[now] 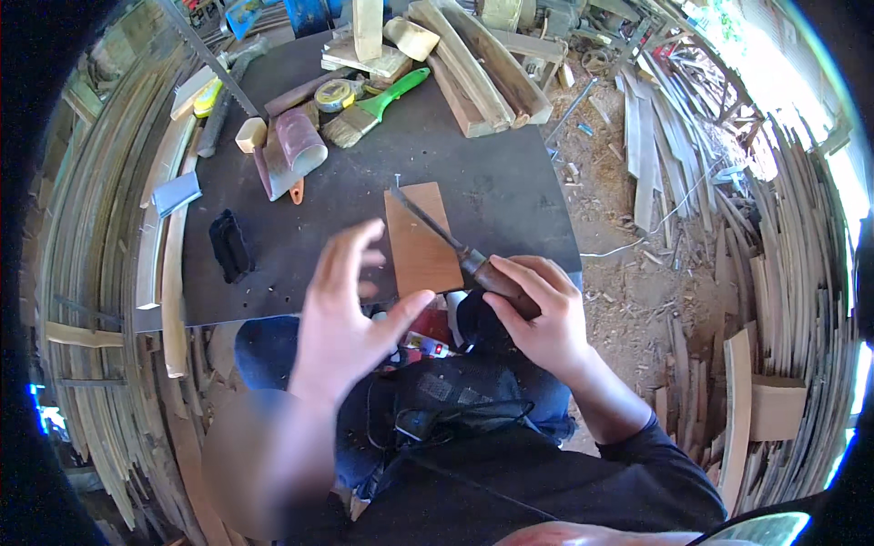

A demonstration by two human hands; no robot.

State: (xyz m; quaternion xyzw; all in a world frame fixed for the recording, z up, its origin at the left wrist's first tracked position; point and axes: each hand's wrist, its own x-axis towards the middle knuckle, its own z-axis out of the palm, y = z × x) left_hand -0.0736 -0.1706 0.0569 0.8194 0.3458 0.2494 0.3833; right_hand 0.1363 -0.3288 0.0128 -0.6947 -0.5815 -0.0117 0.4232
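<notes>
On the table [510, 196], a chisel [455, 246] is laid across a thin board [421, 241]; its wooden handle is gripped by right-hand fingers [537, 273]. Left hand [341, 314] is spread, empty. Stiff, sharp-tipped; best held by the handle.

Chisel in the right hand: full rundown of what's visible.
The chisel has a dark brown wooden-looking handle and a long, narrow dark metal blade. The right hand grips the handle; the blade runs up and left, lying across the small brown wooden board on the dark table. The left hand hovers open nearby, not touching it.

Daylight glare upper right (fisheye-bent edges), left forearm blurred.
</notes>
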